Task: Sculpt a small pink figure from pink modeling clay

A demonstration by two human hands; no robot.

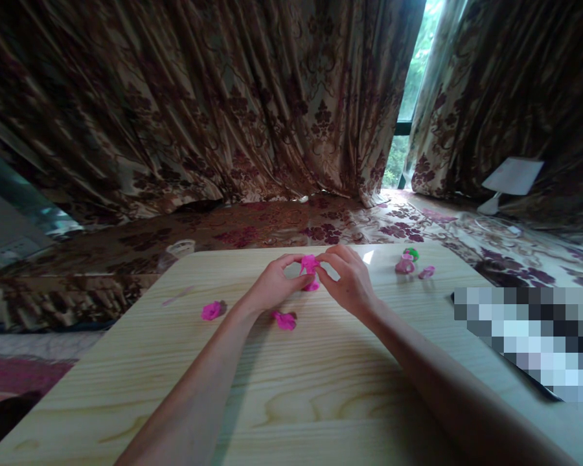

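Over the far part of the table, my left hand [274,285] and my right hand [348,277] hold a bright pink piece [309,263] between their fingertips. It has a crumpled, ruffled shape; whether it is modelling clay or crinkled paper I cannot tell. Thumb and fingers of both hands are pinched on its sides. Just below it shows another bit of the same pink [313,285], partly hidden by my left thumb. Closer to me, a ruffled pink piece [285,320] lies on the wood between my forearms. One more pink piece [211,310] rests left of my left hand.
The pale wooden table [320,388] carries dusky pink pieces [405,264] and a green one [411,254] at its far right. A thin pinkish strip [177,296] lies at left. A blurred-out object [529,343] covers the right edge. Behind are a lamp [512,176] and patterned curtains [272,97].
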